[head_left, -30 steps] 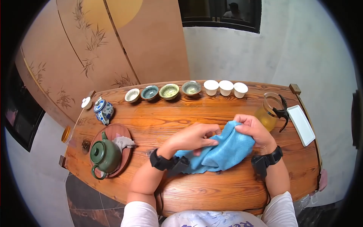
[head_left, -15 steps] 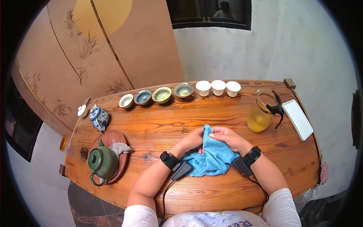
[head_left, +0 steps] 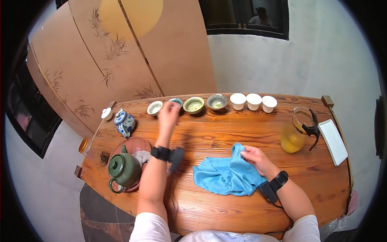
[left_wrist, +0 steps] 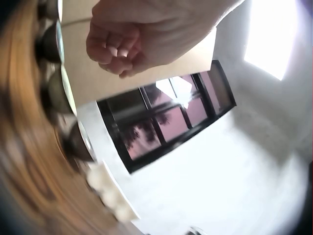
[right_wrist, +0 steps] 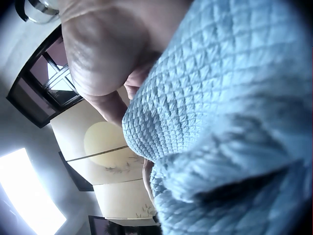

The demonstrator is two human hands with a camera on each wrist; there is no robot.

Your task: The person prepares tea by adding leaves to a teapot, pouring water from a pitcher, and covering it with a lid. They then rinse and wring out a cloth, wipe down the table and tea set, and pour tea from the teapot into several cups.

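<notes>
"So, what is the right hand (head_left: 260, 160) doing?"

"Pinching a raised fold of the blue cloth (head_left: 225, 175) between thumb and fingers. The rest of the cloth lies rumpled on the table (head_left: 217, 215), mostly left of that hand."

"And the left hand (head_left: 168, 119)?"

"Stretched well forward, its fingers loosely curled. It holds nothing that I can see. From the head view it partly covers the teal bowl (head_left: 176, 101), but the left wrist view shows a gap between fingertips and bowl."

"What's beside it?"

"A pale bowl (head_left: 155, 107) just to its left, a green bowl (head_left: 194, 105) just to its right. Nearer the person, left of that forearm, stands a green teapot (head_left: 128, 169)."

"Anything past the right hand?"

"A glass pitcher (head_left: 293, 137) of yellow liquid, ahead and to its right, with a white tray (head_left: 333, 143) farther right."
</notes>
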